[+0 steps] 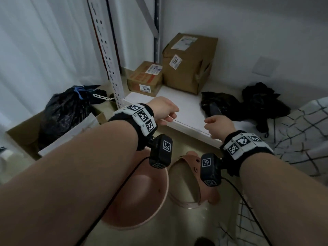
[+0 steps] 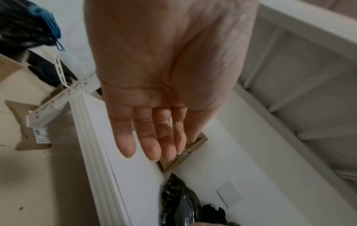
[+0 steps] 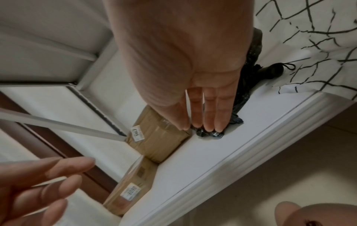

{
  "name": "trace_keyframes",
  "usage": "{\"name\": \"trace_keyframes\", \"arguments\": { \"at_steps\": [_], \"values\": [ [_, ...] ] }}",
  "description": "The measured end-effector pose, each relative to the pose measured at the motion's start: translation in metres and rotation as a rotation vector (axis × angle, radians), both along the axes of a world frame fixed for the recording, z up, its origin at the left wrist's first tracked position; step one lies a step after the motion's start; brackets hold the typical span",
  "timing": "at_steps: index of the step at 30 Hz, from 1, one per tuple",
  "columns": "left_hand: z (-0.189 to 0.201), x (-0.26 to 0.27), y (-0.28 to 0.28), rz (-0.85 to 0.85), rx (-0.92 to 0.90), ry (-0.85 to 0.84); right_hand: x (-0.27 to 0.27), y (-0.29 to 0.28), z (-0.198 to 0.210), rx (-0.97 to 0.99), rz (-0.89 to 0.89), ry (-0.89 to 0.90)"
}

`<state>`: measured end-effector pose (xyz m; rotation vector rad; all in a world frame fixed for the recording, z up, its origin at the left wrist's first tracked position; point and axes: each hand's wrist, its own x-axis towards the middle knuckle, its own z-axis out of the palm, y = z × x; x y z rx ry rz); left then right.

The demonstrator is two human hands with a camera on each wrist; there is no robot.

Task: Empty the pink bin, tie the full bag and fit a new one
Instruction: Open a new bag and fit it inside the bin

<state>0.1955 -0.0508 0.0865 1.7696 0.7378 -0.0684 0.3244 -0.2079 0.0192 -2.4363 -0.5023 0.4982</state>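
Two hands reach over the white shelf (image 1: 177, 110). The right hand (image 1: 219, 126) is nearer the crumpled black bag (image 1: 218, 103), fingertips (image 3: 209, 127) touching its end, perhaps pinching it. The left hand (image 1: 163, 110) is loose and holds nothing. The pink bin (image 1: 142, 201) sits bare below, on the floor.

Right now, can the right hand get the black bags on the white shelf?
Probably yes. The right hand already has its fingertips on the black bags on the white shelf, with nothing between.
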Motion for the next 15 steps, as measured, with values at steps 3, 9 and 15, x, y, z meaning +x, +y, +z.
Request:
{"name": "trace_keyframes", "arguments": {
  "at_steps": [3,9,15],
  "values": [
    [-0.017,0.028,-0.003,-0.038,-0.005,0.018,0.027,-0.002,-0.017,-0.107,-0.031,-0.104],
    [-0.058,0.064,0.004,-0.073,-0.038,0.094,0.071,0.012,-0.056,-0.364,0.036,-0.102],
    [-0.069,0.059,0.007,-0.039,-0.058,0.105,0.056,0.017,-0.055,-0.054,0.060,-0.024]
  ]
}}
